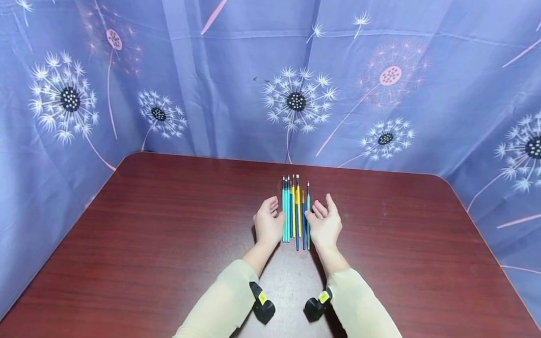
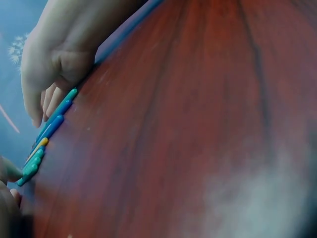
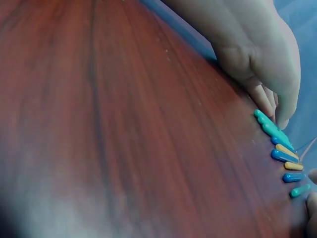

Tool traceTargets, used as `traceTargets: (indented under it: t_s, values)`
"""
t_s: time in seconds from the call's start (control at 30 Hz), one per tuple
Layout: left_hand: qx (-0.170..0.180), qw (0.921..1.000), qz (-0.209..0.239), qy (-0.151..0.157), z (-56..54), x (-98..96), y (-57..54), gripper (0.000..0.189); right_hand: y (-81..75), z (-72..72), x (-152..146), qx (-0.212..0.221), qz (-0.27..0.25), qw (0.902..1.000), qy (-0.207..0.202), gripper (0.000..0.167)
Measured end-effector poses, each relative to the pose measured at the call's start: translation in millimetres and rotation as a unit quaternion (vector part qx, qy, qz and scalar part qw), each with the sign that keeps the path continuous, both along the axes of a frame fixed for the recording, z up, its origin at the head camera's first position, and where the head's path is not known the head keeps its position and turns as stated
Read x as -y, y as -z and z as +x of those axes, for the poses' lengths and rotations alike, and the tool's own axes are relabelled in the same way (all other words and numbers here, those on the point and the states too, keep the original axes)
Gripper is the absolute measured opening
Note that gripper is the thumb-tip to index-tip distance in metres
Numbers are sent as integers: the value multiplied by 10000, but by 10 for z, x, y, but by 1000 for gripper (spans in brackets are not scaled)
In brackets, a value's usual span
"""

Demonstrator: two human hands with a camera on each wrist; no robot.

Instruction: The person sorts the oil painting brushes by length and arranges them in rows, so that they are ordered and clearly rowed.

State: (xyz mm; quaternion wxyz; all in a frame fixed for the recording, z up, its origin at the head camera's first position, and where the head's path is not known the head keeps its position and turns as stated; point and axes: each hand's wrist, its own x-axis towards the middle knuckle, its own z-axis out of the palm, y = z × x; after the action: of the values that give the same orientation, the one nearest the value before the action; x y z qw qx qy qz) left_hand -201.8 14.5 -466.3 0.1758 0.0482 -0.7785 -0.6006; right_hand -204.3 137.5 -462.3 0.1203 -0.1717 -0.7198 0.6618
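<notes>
Head view: left hand (image 1: 269, 222) at the row's 9 o'clock, fingers loosely bent, gripping nothing. Brushes (image 1: 293, 211) lie between the hands, handles toward 6 o'clock. Right hand (image 1: 325, 227) at 3 o'clock, fingers partly spread, likewise empty. Judgement: light, even pressure from both sides suits; hard squeezing risks overlap.

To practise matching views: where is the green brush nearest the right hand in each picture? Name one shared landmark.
Head: green brush, slightly right of and below centre.
Left wrist: upper left, highest handle end.
Right wrist: lower right, lowest handle end.
Shared landmark: the blue brush beside it.
</notes>
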Motion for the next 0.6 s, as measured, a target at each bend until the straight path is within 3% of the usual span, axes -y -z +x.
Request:
traceTargets:
  t_s: [0.6]
  values:
    - [264, 9990, 41, -348, -38, -55, 26, 37, 40, 7, 42, -125, 1074, 9941, -2, 54]
